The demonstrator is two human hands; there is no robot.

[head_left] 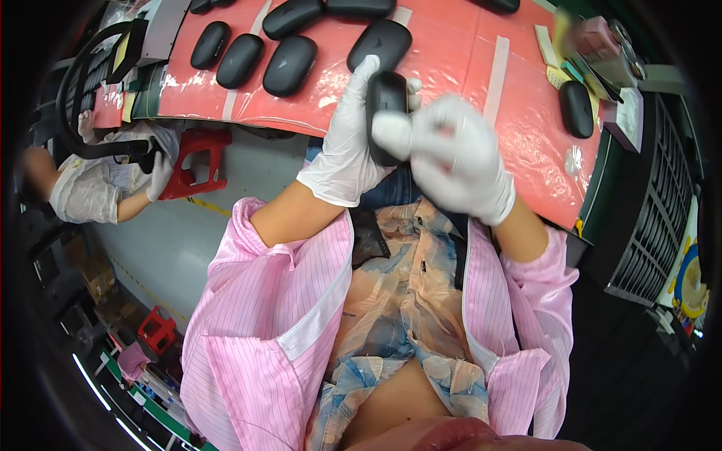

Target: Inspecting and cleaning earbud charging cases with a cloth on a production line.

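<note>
Black oblong case point(388, 92), contents hidden, between gloved hands point(347, 150) point(460, 154)

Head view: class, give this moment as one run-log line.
left hand: holding black case; right hand: blurred, over case; other black cases: on red tabletop

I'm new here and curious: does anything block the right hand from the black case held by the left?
Nothing visible does: the gloved right hand overlaps the black case in view, though blur hides whether they touch.
</note>
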